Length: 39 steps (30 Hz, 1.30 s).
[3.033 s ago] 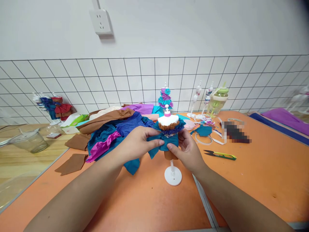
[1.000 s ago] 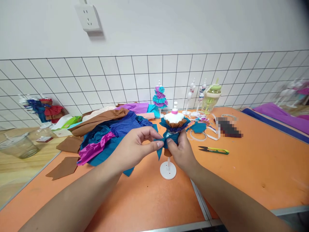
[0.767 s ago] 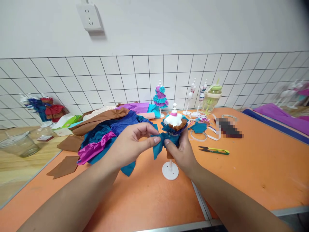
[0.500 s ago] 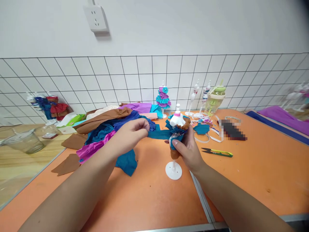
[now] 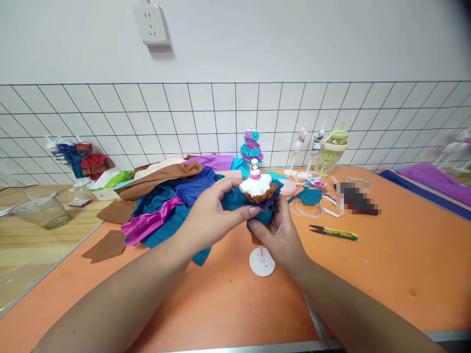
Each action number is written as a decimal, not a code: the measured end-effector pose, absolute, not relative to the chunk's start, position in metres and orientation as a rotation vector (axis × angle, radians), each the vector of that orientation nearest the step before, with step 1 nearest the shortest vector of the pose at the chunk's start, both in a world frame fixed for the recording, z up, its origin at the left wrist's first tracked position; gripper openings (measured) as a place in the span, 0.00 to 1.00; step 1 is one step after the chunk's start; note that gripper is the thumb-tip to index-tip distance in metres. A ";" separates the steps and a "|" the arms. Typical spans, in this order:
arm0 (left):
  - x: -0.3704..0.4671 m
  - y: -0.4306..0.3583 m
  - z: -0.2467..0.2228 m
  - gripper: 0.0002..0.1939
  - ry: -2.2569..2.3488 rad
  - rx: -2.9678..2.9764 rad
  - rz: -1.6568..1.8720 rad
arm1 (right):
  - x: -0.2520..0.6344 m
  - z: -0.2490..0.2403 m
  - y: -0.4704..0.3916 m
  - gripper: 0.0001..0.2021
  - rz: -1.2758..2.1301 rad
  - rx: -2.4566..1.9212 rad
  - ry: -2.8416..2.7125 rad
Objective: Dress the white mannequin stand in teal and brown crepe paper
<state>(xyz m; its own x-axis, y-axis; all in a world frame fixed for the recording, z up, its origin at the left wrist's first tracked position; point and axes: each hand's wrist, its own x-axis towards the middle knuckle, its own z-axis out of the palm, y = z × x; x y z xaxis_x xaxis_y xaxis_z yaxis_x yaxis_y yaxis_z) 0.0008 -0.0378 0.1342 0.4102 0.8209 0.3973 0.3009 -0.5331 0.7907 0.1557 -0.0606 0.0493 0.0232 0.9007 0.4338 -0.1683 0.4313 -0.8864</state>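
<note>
A miniature white dress form (image 5: 255,185) with a pink neck band stands upright on a round white base (image 5: 262,263). Ruffled brown crepe paper rings its chest, and teal crepe paper (image 5: 232,200) wraps below that. On the left side, my left hand (image 5: 213,208) is closed on the teal paper, its thumb pressing at the front. My right hand (image 5: 281,234) grips the form's wrapped body from the right, thumb in front. Its other fingers are partly hidden behind the form.
Crumpled crepe paper (image 5: 158,215) in several colours heaps at left. Yellow-green thread snips (image 5: 333,232) lie at right, near ribbon scraps and a blurred dark object (image 5: 356,198). Behind stand a decorated dress form (image 5: 251,144), other small forms and a green-lidded bottle (image 5: 331,152).
My left hand has moved right, from holding the teal strip stretched out to pressing it against the form. The form has turned and shifted slightly left; my right hand still grips it.
</note>
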 end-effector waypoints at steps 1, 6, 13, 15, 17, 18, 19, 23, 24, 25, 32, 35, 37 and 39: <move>0.001 -0.036 0.134 0.25 0.923 2.013 1.084 | 0.156 0.050 -0.061 0.33 0.964 -0.711 -1.263; -0.006 -0.024 0.131 0.25 0.863 1.977 1.054 | 0.163 0.055 -0.056 0.24 1.165 -0.582 -1.117; -0.014 -0.016 0.135 0.25 0.855 1.988 1.015 | 0.173 0.055 -0.045 0.17 1.338 -0.615 -1.018; -0.016 -0.015 0.137 0.23 0.873 2.059 1.032 | 0.175 0.055 -0.044 0.18 1.340 -0.652 -1.079; -0.018 -0.015 0.139 0.21 0.865 2.100 1.024 | 0.175 0.055 -0.045 0.19 1.328 -0.668 -1.119; -0.019 -0.015 0.140 0.21 0.850 2.106 1.007 | 0.175 0.056 -0.045 0.20 1.320 -0.670 -1.129; -0.020 -0.015 0.140 0.21 0.833 2.108 0.988 | 0.174 0.055 -0.046 0.20 1.315 -0.668 -1.138; -0.021 -0.015 0.138 0.23 0.822 2.136 1.000 | 0.169 0.054 -0.049 0.19 1.258 -0.646 -1.158; -0.020 -0.015 0.138 0.23 0.825 2.145 1.012 | 0.167 0.054 -0.050 0.18 1.224 -0.646 -1.164; -0.020 -0.015 0.138 0.22 0.829 2.153 1.018 | 0.166 0.054 -0.052 0.18 1.185 -0.650 -1.178; -0.018 -0.014 0.136 0.23 0.847 2.110 1.045 | 0.167 0.058 -0.058 0.17 0.944 -0.814 -1.289; -0.017 -0.013 0.134 0.25 0.843 2.011 0.994 | 0.171 0.055 -0.056 0.19 0.849 -0.876 -1.177; -0.016 -0.012 0.132 0.25 0.820 1.968 0.995 | 0.172 0.054 -0.055 0.20 0.838 -0.811 -1.182; -0.013 -0.013 0.131 0.25 0.819 1.962 1.011 | 0.172 0.054 -0.056 0.22 0.864 -0.723 -1.320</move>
